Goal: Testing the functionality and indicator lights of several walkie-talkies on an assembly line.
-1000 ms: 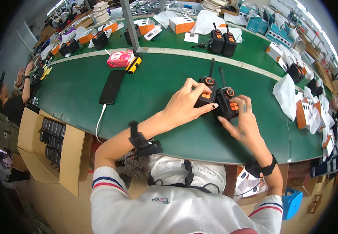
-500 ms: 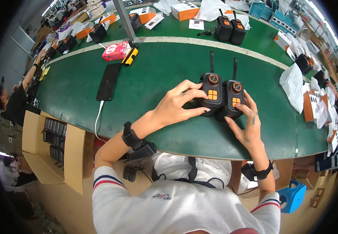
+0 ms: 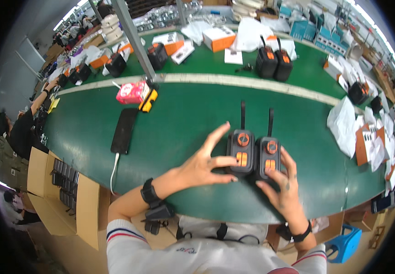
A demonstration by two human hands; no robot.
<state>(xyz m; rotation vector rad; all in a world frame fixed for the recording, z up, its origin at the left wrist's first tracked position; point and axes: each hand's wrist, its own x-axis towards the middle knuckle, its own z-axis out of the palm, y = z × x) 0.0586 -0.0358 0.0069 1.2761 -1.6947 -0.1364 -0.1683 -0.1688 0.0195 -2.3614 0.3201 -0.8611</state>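
Two small black boxy devices stand side by side on the green table, each with an orange-ringed knob, a block of orange buttons and an upright black strap. By the left device (image 3: 247, 160) my left hand (image 3: 202, 166) is spread. One of its fingertips rests at the orange buttons, while the index finger stretches away along the device's left side. My right hand (image 3: 286, 189) clasps the lower part of the right device (image 3: 268, 148). Its thumb is at the bottom corner, one fingertip presses on the orange buttons, and other fingers lie along the right side.
A black phone (image 3: 123, 130) on a white cable lies left, beside a pink packet (image 3: 131, 92) and a yellow-black object (image 3: 148, 100). Similar black devices (image 3: 267, 61) stand beyond the pale strip. A carton (image 3: 88, 196) of black items is lower left; white bags (image 3: 341, 121) and boxes crowd the right.
My left index finger has lifted off the left device and straightened out. The whole view has tilted up, so the table sits lower. My right hand stays on the right device.
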